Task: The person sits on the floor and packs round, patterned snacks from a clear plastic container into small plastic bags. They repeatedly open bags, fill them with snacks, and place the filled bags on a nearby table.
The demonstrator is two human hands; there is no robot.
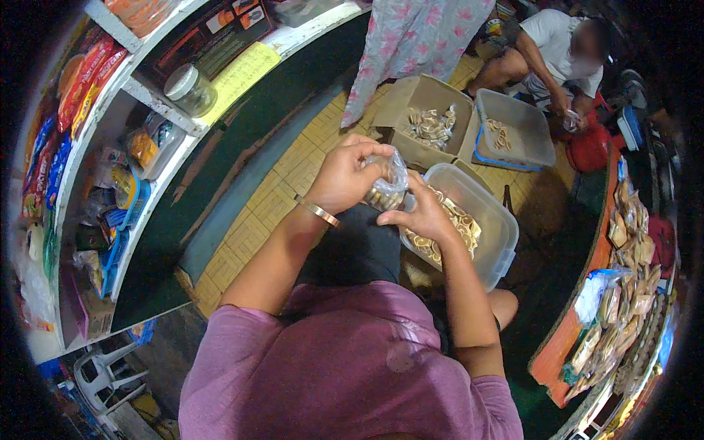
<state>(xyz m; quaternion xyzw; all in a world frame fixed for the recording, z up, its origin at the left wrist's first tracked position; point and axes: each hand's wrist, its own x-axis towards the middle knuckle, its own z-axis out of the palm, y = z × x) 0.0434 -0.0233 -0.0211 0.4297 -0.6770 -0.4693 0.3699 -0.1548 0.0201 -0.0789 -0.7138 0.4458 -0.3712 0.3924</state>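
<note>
A small clear plastic bag (388, 190) is held up over my lap, with small tan pieces in its lower part. My left hand (349, 173), a copper-coloured bracelet on its wrist, pinches the bag near its open upper end. On the bag's lower right side is my right hand (426, 212), thumb in front and fingers partly hidden behind the plastic. Below and beyond that hand stands a translucent plastic bin (498, 228). Many flat, round, ring-patterned tan pieces (465, 228) lie in it, partly covered by my right hand and forearm.
Beyond the bin stand a cardboard box (393, 104) of filled bags (432, 126) and another translucent bin (517, 110) holding some pieces. A seated person (561, 60) handles something small. Shelves (165, 107) curve along the left; packed bags (632, 275) cover an orange-edged surface (572, 352) at right.
</note>
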